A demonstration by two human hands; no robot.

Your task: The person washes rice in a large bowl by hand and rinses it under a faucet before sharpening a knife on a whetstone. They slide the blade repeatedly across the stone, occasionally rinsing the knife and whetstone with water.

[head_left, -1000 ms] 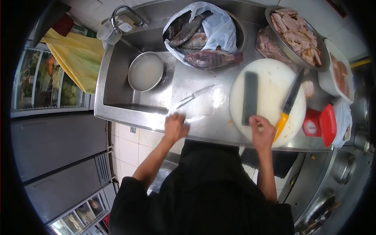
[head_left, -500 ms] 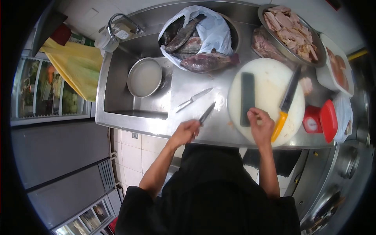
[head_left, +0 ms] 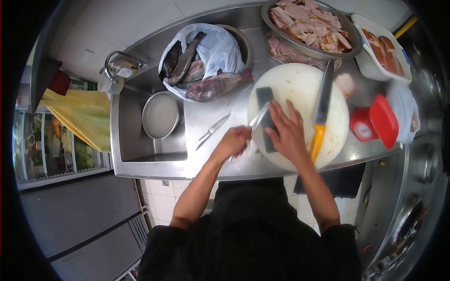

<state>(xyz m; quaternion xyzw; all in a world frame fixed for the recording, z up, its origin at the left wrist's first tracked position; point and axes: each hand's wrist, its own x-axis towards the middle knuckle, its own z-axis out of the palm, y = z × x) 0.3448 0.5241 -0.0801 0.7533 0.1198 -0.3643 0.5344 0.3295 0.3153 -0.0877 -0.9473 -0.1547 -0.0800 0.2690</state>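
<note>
My left hand [head_left: 236,141] is closed around the handle of a small knife [head_left: 259,116], whose blade reaches over the left edge of a dark sharpening stone [head_left: 266,112]. The stone lies lengthwise on the left part of a round white cutting board [head_left: 300,77]. Beside and partly over the stone is my right hand [head_left: 288,131], fingers apart, with its fingertips near the knife's tip. A large knife with a yellow handle [head_left: 318,140] rests on the board to the right. Another small knife [head_left: 212,131] lies on the steel counter to the left.
Fish [head_left: 218,87] lie in a plastic bag at the back. A sink [head_left: 164,157] with a metal bowl [head_left: 160,116] is at left. Behind the board stands a bowl of sliced meat [head_left: 311,25]. To the right are a red scale [head_left: 363,125] and a white tub [head_left: 370,65].
My left hand has brought its knife right, from above the counter to the stone. My right hand has spread its fingers and reached farther over the board. The camera view has shifted.
</note>
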